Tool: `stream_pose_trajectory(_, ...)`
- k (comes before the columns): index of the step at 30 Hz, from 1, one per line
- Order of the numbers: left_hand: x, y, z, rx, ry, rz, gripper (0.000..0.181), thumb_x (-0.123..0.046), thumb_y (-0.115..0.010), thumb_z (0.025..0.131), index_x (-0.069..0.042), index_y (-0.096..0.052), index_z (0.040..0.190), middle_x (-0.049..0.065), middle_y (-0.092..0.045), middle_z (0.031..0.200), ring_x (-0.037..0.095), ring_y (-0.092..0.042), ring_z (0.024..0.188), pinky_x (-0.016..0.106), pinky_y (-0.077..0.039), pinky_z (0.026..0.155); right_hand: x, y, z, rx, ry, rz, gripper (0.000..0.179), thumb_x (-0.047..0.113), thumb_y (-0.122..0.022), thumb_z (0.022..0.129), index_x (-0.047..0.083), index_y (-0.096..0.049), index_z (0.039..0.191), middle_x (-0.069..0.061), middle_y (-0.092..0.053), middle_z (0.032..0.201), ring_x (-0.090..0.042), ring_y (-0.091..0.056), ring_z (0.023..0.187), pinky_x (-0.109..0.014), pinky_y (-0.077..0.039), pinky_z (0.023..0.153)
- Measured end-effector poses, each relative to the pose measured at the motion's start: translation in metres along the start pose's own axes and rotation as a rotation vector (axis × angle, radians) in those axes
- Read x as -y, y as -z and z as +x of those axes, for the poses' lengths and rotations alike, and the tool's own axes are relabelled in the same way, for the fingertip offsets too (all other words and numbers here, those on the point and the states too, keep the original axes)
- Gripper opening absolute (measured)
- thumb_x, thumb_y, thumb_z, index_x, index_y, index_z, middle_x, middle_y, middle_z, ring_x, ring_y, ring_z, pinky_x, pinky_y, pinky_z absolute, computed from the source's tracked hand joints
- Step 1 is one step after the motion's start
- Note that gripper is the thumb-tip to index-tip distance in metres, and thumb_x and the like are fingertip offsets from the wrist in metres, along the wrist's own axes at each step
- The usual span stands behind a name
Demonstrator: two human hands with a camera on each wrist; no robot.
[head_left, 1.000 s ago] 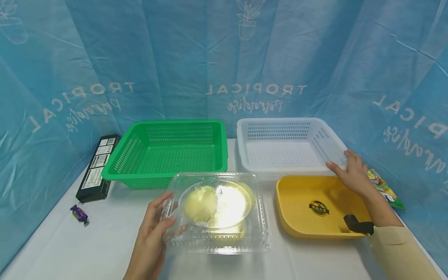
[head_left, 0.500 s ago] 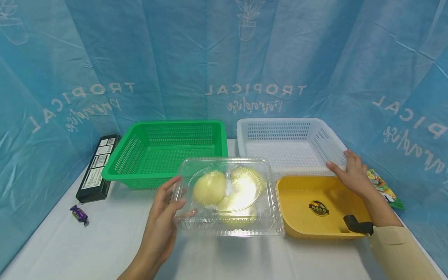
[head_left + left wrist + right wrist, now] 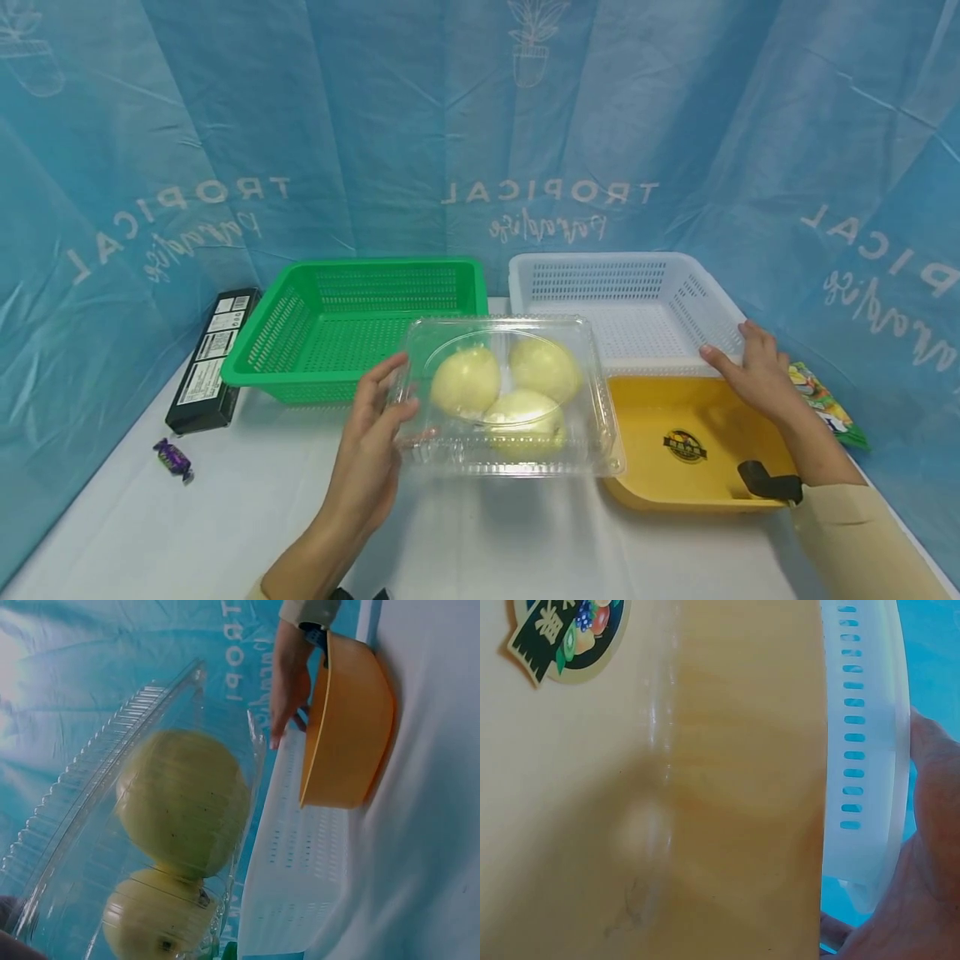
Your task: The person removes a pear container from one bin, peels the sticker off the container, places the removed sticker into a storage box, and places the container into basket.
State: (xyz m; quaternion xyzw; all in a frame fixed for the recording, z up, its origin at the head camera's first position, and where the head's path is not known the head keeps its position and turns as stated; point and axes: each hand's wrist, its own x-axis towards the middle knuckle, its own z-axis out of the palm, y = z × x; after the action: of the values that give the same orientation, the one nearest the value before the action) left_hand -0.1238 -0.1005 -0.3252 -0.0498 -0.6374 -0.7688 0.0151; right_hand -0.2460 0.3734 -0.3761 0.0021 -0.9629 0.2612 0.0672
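So a blue curtain (image 3: 412, 100) is hanging behind everything, and the table (image 3: 555, 542) is holding up the yellow tub (image 3: 637, 417). A green basket (image 3: 300, 387) is sitting behind and left of that tub, a white basket (image 3: 630, 321) just behind it. The clear box (image 3: 506, 379) is hovering left of the tub, left hand's (image 3: 367, 442) fingers gripping its edge. Right hand's (image 3: 761, 375) fingers are holding the white basket's corner, just behind the tub. Three yellow fruits (image 3: 468, 383) are sitting inside the box. A candy (image 3: 174, 460) is lying far left of the tub.
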Motion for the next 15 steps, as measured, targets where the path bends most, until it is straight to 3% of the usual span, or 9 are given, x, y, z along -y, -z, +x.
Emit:
stream_pose_trajectory(4,-0.001,-0.004,0.006,0.001,-0.006,0.007,0.050,-0.009,-0.042,0.096,-0.026,-0.029,0.142,-0.003,-0.008,0.157,0.025,-0.010,0.145,0.061,-0.030,0.106,0.001,0.000,0.000,-0.007,0.001,0.002,0.092,0.053,-0.043,0.094,-0.012,-0.003,0.146,-0.038,0.003,0.149,-0.066,-0.012,0.118,-0.075,-0.015,0.087)
stream_pose_trajectory(9,-0.002,-0.010,0.013,-0.003,-0.005,0.016,0.050,-0.010,-0.043,0.097,-0.028,-0.029,0.142,-0.004,-0.010,0.156,0.024,-0.014,0.143,0.059,-0.032,0.106,0.001,-0.001,0.000,-0.014,-0.012,-0.001,0.093,0.053,-0.044,0.094,-0.012,-0.003,0.146,-0.038,0.003,0.149,-0.065,-0.013,0.118,-0.075,-0.017,0.087)
stream_pose_trajectory(13,-0.003,-0.015,0.019,0.001,-0.008,-0.003,0.050,-0.009,-0.042,0.097,-0.029,-0.030,0.142,-0.006,-0.011,0.155,0.021,-0.016,0.143,0.060,-0.022,0.110,0.001,-0.002,0.000,-0.017,-0.020,-0.007,0.093,0.054,-0.044,0.094,-0.012,-0.003,0.146,-0.037,0.003,0.150,-0.064,-0.013,0.118,-0.075,-0.018,0.087)
stream_pose_trajectory(15,-0.003,-0.018,0.022,-0.001,-0.015,-0.003,0.050,-0.009,-0.042,0.096,-0.029,-0.031,0.141,-0.006,-0.011,0.155,0.021,-0.017,0.143,0.060,-0.023,0.110,0.000,-0.002,0.000,-0.017,-0.016,-0.006,0.093,0.054,-0.044,0.094,-0.012,-0.003,0.146,-0.037,0.003,0.150,-0.065,-0.013,0.118,-0.075,-0.017,0.087)
